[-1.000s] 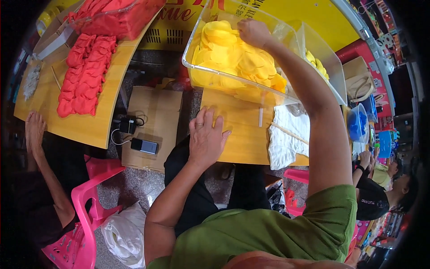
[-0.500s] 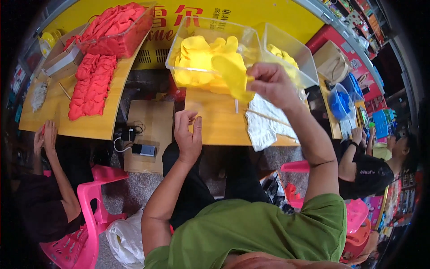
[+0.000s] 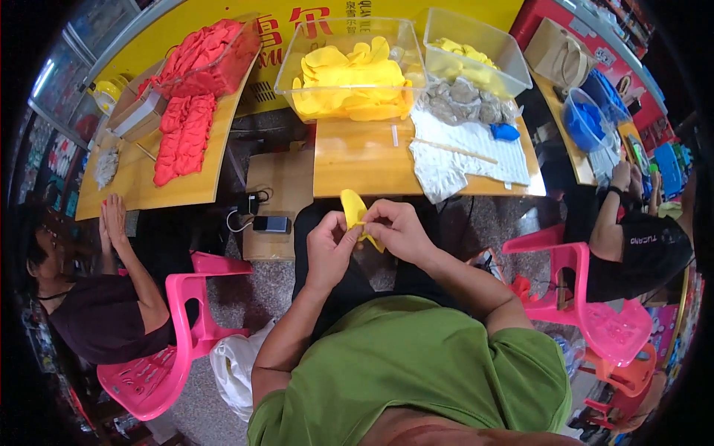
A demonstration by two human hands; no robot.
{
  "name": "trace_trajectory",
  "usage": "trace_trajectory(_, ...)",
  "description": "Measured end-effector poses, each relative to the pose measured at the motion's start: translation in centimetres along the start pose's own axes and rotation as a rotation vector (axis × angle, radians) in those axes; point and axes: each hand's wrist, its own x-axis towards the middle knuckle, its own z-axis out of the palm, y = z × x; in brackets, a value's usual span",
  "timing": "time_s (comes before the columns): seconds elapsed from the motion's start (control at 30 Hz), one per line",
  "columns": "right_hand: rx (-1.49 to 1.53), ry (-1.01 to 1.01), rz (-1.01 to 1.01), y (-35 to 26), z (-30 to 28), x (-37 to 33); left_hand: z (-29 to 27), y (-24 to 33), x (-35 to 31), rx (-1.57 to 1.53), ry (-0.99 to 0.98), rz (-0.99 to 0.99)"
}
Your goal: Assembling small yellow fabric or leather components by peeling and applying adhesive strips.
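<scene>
A thin, soft yellow petal-shaped piece [image 3: 352, 207] is held above my lap, in front of the table edge. My left hand [image 3: 327, 249] pinches it from the left side between thumb and fingers. From the right, the fingertips of my right hand [image 3: 396, 229] grip the same piece near its middle, close to the left thumb. One rounded end points up and away; a smaller part shows below the fingers. Beyond my hands, a clear plastic bin [image 3: 285, 88] on the table holds many similar yellow pieces.
On my wooden table [image 3: 349, 167] lie a white cloth [image 3: 439, 175], a thin stick [image 3: 455, 152], grey bundles [image 3: 465, 100] and a second clear bin [image 3: 513, 78]. Red pieces [image 3: 186, 141] cover the left table. People sit on both sides on pink chairs [image 3: 175, 320].
My right hand has come down from beside the yellow bin, bringing the yellow piece to my lap. The left hand, open before, now pinches it too. The view has shifted slightly.
</scene>
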Motion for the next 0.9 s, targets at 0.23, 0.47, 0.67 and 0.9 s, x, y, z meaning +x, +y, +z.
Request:
trace_trajectory(0.23,-0.286,0.154,-0.277,0.0,0.9,-2.2,1.2,-0.2,-0.1,0.523,0.179,0.355)
trace_trajectory(0.47,-0.265,-0.057,-0.368,-1.4,0.6,-3.5,1.7,0.8,-0.8,0.457,0.091,0.589)
trace_trajectory(0.67,-0.283,-0.073,-0.457,-0.9,0.9,-4.2,2.3,1.9,-1.1,0.525,0.119,0.673)
trace_trajectory(0.9,-0.188,-0.059,-0.517,-1.2,2.4,-5.2,1.2,1.2,-0.4,0.383,0.24,0.598)
